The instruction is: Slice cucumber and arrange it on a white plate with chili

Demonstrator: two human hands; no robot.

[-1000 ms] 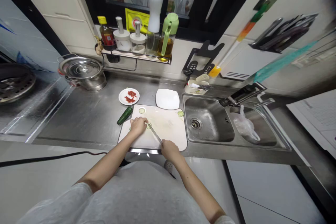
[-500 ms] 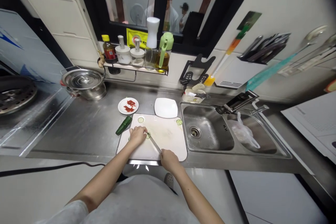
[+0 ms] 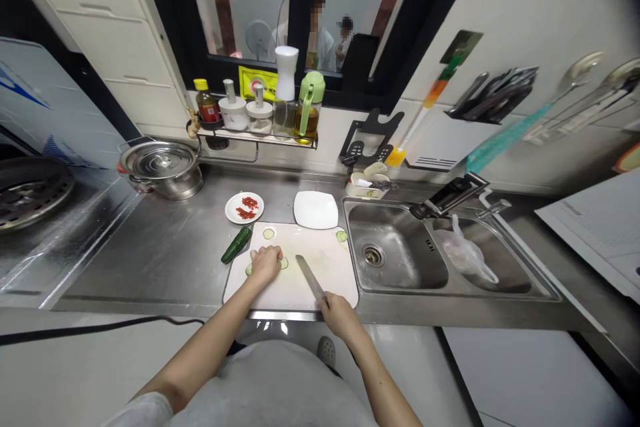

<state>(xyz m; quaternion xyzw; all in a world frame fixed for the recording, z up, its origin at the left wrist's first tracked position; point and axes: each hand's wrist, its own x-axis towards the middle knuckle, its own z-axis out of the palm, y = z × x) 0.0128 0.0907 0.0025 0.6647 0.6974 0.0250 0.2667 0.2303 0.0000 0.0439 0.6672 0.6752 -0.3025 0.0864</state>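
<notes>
A white cutting board (image 3: pixel 320 250) lies on the steel counter beside the sink. My left hand (image 3: pixel 265 263) rests on its left part, fingers curled over a piece of cucumber with slices (image 3: pixel 283 263) at the fingertips. My right hand (image 3: pixel 337 313) grips the handle of a knife (image 3: pixel 310 277) at the board's front edge; the blade points away from me, apart from the left hand. Single cucumber slices lie at the board's far left (image 3: pixel 269 233) and far right corner (image 3: pixel 341 236). A dark green cucumber piece (image 3: pixel 237 244) lies on the counter left of the board.
A small plate of red chilli bits (image 3: pixel 245 207) and an empty white square plate (image 3: pixel 315 209) sit behind the board. The double sink (image 3: pixel 400 260) is to the right, with a plastic bag (image 3: pixel 465 250) in the far basin. A lidded steel pot (image 3: pixel 160 167) stands at the left. A condiment rack (image 3: pixel 257 120) hangs above.
The knife has drawn away to the right from my left hand and the cucumber. The view has tilted slightly upward.
</notes>
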